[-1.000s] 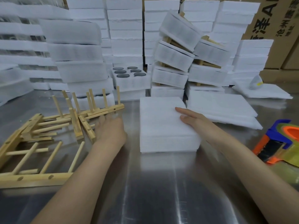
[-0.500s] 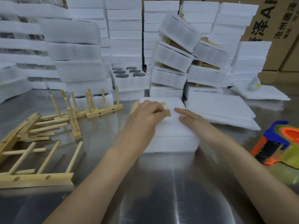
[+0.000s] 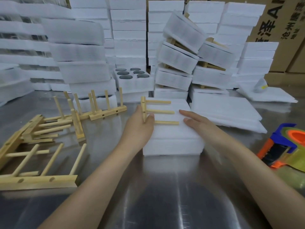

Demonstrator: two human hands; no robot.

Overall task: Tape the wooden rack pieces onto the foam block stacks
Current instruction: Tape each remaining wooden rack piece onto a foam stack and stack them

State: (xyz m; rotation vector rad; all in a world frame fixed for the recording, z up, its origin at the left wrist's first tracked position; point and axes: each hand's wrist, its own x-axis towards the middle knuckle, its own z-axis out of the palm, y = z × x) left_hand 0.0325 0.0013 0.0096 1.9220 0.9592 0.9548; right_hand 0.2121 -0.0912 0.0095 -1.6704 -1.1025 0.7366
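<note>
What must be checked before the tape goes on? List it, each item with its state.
1. Rack piece on the foam stack: ok. Its three pegs lie across the top, with the bar at the left edge.
2. Left hand secures the piece: ok. It grips the bar.
3. Right hand steadies the stack: ok. It rests flat on the top, right of the pegs.
4. Tape dispenser in hand: not ok. It lies on the table to the right, and neither hand touches it.
5. Tape end free to pull: cannot tell.
</note>
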